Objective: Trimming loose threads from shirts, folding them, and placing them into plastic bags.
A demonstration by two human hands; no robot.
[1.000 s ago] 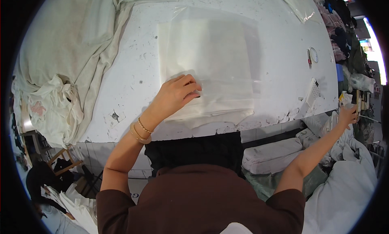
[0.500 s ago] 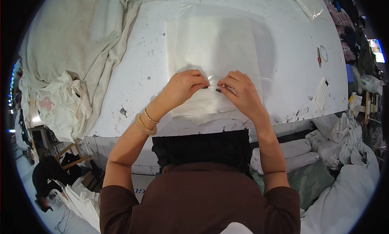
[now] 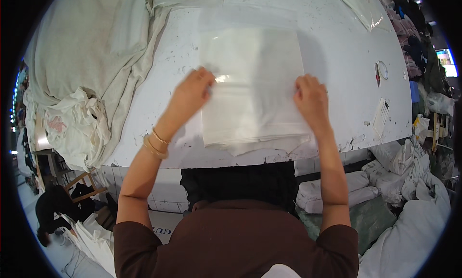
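A folded stack of white cloth [image 3: 255,119] lies on the table in front of me, its layered near edge close to the table's front. Spread over its far part is a clear plastic bag [image 3: 248,20], which reaches past the cloth's far edge. At the left side of the stack, my left hand [image 3: 194,90], bangles on its wrist, is closed on the bag's edge and slightly blurred. My right hand [image 3: 312,99] pinches the bag at the opposite side, its fingertips curled in. A shiny line in the plastic runs from the left hand across the cloth.
On the left, a heap of off-white fabric [image 3: 86,37] hangs over the white table [image 3: 356,85]. Red-handled snips [image 3: 378,76], a tape roll [image 3: 383,70] and a white card [image 3: 381,117] lie at right. Wrapped bundles [image 3: 337,184] sit below the table. A person [image 3: 53,213] bends at lower left.
My hands have moved apart from the middle of the cloth to its left and right sides. The bag now lies flatter, stretched between them.
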